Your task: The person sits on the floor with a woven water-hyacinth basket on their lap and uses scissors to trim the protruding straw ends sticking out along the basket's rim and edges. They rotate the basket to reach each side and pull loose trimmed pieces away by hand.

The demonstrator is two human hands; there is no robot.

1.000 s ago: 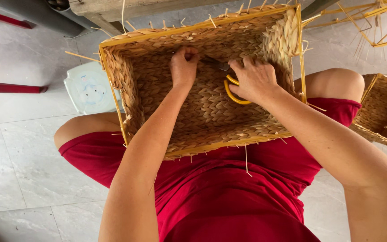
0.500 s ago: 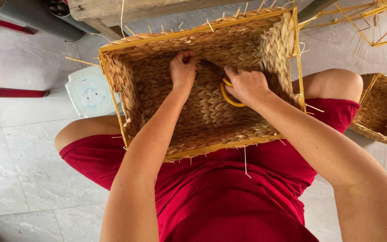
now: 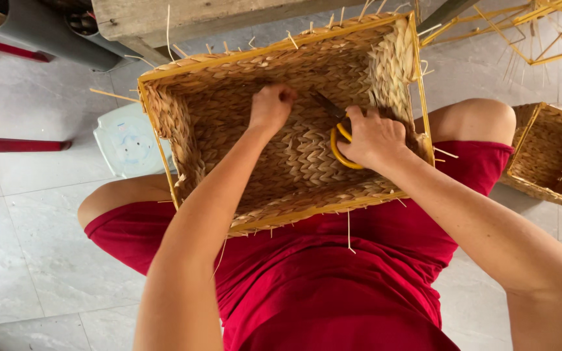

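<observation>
Head view: woven basket (image 3: pixel 216 123) on lap; right hand (image 3: pixel 373 136) fingers curled through yellow-handled scissors (image 3: pixel 336 127), blades angled up-left toward left hand (image 3: pixel 271 107), its fingers pinched on weave just beside blade tips.

No packages, labels, signs or screens visible. Nearest candidate: a pale plastic stool (image 3: pixel 125 140) at left on the floor, bearing a faint printed picture on its seat; details too faint to tell.
</observation>
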